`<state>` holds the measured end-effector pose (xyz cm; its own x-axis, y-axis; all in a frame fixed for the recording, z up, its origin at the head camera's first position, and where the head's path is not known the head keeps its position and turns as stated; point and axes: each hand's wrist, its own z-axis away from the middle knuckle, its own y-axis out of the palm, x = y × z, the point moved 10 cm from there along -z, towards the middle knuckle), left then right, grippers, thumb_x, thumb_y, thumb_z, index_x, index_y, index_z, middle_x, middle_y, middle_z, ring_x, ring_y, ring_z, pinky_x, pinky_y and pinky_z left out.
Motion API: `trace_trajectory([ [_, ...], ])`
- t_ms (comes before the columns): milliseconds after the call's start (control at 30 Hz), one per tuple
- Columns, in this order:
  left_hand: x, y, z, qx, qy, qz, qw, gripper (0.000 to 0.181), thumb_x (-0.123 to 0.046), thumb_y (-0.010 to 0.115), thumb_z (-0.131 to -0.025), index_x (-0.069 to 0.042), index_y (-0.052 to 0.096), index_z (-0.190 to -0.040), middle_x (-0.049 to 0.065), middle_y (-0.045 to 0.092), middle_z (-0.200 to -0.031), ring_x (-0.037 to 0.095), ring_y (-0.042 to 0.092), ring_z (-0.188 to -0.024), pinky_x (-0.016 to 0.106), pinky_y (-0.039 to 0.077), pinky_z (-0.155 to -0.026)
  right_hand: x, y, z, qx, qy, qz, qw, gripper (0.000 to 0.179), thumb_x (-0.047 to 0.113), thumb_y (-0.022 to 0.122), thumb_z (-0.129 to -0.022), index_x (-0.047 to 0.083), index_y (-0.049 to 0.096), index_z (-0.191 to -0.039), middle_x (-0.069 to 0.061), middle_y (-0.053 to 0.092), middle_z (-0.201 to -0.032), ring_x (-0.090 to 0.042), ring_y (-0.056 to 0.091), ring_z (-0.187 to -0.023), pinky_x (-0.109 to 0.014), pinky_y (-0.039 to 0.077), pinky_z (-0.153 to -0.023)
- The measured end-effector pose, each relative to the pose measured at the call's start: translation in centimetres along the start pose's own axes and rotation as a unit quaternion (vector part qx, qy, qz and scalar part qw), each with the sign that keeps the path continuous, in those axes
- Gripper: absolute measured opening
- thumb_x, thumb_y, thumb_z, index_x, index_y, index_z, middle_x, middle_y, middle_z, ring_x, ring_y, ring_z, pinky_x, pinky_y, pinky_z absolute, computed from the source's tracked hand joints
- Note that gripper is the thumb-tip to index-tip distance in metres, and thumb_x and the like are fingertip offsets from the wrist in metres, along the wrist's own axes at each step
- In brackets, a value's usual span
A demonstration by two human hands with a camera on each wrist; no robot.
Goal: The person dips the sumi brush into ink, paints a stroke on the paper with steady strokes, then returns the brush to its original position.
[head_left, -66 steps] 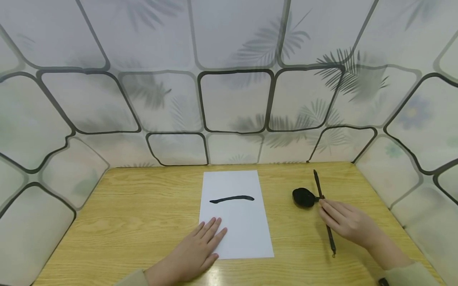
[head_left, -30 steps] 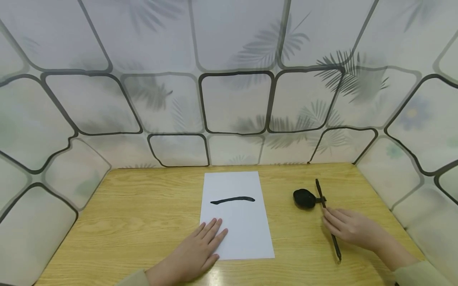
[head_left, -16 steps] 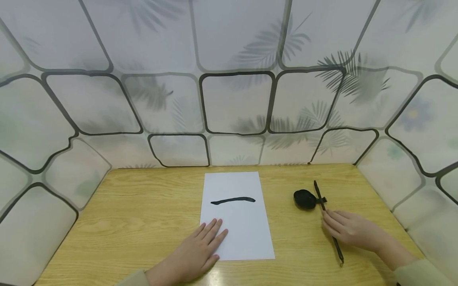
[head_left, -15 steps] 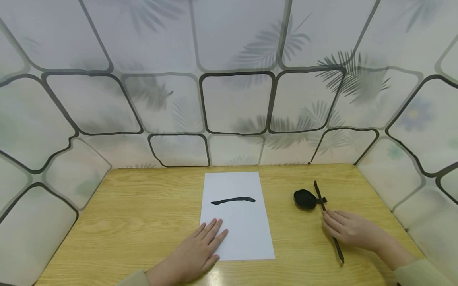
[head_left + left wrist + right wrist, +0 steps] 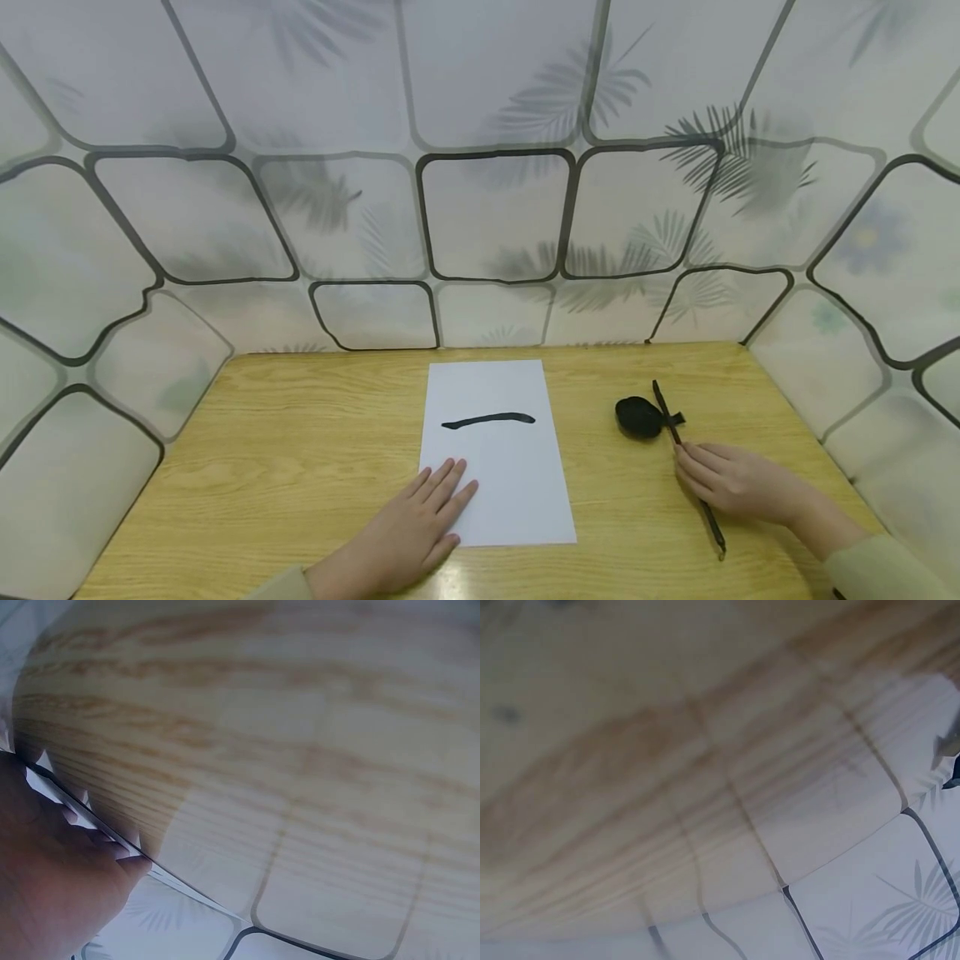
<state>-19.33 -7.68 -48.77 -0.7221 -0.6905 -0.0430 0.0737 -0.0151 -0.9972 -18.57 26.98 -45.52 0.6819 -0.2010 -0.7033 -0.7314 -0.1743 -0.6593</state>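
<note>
My left hand [image 5: 408, 521] lies flat with spread fingers on the lower left of a white sheet of paper [image 5: 517, 492]. A single black brush stroke [image 5: 487, 420] runs across the sheet's upper half. On the right, my right hand [image 5: 738, 483] pinches a dark writing brush [image 5: 711, 525] near its middle. The brush slants over the short handle of a small black ink dish [image 5: 637, 417], its loop end pointing toward me. Whether brush and handle touch, I cannot tell. In the left wrist view, the left hand [image 5: 60, 870] appears at the lower left.
A wood-grain table [image 5: 300, 442] carries everything. Patterned wall covering [image 5: 487, 217] with leaf prints encloses it at the back and both sides. The right wrist view shows mostly blurred table surface [image 5: 630, 772] and wall.
My right hand has drawn the brush toward me since the oldest frame; lately the brush's far end has swung slightly left. The left hand and paper stay put.
</note>
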Motion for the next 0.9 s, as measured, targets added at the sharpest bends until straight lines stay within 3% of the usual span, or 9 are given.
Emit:
trace_trajectory([
  [900,-0.02,0.09,-0.02,-0.001,0.001,-0.003,1.0,0.06,-0.041,0.039,-0.114,-0.012,0.035,-0.167,0.017,0.027,-0.176,0.033,0.029,-0.163,0.05,0.035,-0.129,-0.21,0.66,0.07,0.02,0.011,0.0,0.9997,0.059,-0.009,0.018,-0.113,0.006,0.073,-0.098,-0.013,0.075,-0.1,-0.021,0.073,-0.083,-0.032,0.062,-0.072],
])
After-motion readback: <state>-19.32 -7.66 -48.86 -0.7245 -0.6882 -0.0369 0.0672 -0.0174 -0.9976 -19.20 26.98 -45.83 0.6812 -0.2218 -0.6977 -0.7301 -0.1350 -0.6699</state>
